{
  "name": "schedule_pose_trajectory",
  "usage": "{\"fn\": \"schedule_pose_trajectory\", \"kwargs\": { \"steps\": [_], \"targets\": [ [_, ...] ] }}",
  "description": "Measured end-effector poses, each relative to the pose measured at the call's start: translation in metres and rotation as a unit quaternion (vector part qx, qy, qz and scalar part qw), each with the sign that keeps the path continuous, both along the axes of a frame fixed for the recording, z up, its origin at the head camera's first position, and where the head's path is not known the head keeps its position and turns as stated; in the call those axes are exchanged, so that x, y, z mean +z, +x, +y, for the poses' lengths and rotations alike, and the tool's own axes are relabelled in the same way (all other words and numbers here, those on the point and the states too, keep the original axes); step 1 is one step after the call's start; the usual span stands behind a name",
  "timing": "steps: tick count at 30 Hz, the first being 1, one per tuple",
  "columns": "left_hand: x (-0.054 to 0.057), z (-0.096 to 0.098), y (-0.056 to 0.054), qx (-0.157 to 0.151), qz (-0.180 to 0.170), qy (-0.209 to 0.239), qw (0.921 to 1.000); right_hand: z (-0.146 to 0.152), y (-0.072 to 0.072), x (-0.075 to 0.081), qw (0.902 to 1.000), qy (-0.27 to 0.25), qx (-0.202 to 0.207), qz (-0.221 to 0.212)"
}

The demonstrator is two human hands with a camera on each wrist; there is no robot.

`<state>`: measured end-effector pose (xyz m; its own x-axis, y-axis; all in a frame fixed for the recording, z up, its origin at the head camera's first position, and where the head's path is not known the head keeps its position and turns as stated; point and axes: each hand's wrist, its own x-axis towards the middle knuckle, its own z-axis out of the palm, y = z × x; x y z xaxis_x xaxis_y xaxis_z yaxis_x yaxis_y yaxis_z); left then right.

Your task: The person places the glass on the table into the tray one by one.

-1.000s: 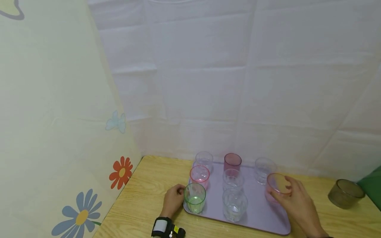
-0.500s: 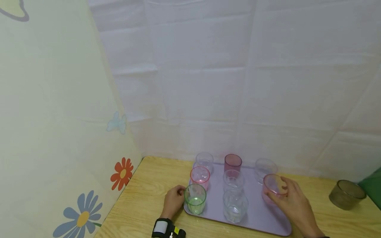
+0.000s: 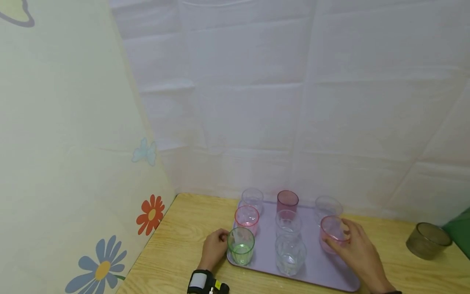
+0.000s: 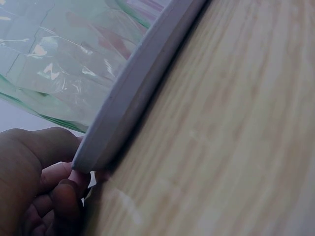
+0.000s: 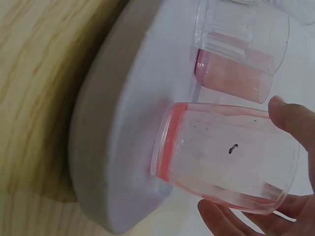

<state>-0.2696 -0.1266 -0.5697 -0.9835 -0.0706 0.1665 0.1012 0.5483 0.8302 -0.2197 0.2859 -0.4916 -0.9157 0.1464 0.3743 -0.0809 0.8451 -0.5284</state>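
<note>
My right hand (image 3: 359,254) holds a pink tumbler (image 5: 226,152) near its rim, thumb on one side and fingers on the other. In the right wrist view the tumbler's base is at the tray surface; whether it touches cannot be told. My left hand (image 3: 214,248) grips the left front edge of the lilac tray (image 4: 123,103), fingers bent around its rim. Right beside that hand stands a green tumbler (image 3: 240,247). Behind it is a red-rimmed pink tumbler (image 3: 247,220). Two clear glasses (image 3: 290,257) stand mid-tray, one behind the other.
At the tray's back are a clear glass (image 3: 252,199), a dark pink tumbler (image 3: 287,202) and another clear glass (image 3: 328,208). A smoky brown glass (image 3: 428,241) stands on the wooden table (image 3: 176,245) at right. A white cloth wall (image 3: 235,114) closes off the back.
My right hand has moved slightly left across the tray with the pink tumbler. The left hand has stayed at the tray's edge.
</note>
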Motion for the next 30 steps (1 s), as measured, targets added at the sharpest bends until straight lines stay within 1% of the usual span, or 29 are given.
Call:
{"fn": "schedule_pose_trajectory", "kwargs": {
  "steps": [5,8,15,19,24,30],
  "targets": [
    [-0.004,-0.001,0.001,0.0,0.003,-0.004,1.0,-0.002,0.002,-0.013,0.9998,-0.005,-0.001,0.017],
    [-0.006,-0.002,0.001,-0.003,0.012,-0.008,0.9999,-0.001,0.002,-0.021,0.9998,-0.006,-0.002,0.021],
    [-0.013,-0.003,0.002,-0.003,0.008,-0.018,0.9998,-0.002,0.005,-0.037,0.9995,-0.011,-0.004,0.03],
    [-0.013,-0.003,0.002,-0.004,0.014,-0.018,0.9997,-0.002,0.005,-0.037,0.9995,-0.007,-0.002,0.032],
    [-0.015,-0.003,0.001,-0.004,0.025,-0.023,0.9994,-0.002,0.006,-0.036,0.9996,-0.004,-0.002,0.029],
    [-0.016,-0.003,0.001,-0.002,0.02,-0.032,0.9993,-0.003,0.008,-0.036,0.9994,-0.002,-0.002,0.035]
  ]
}}
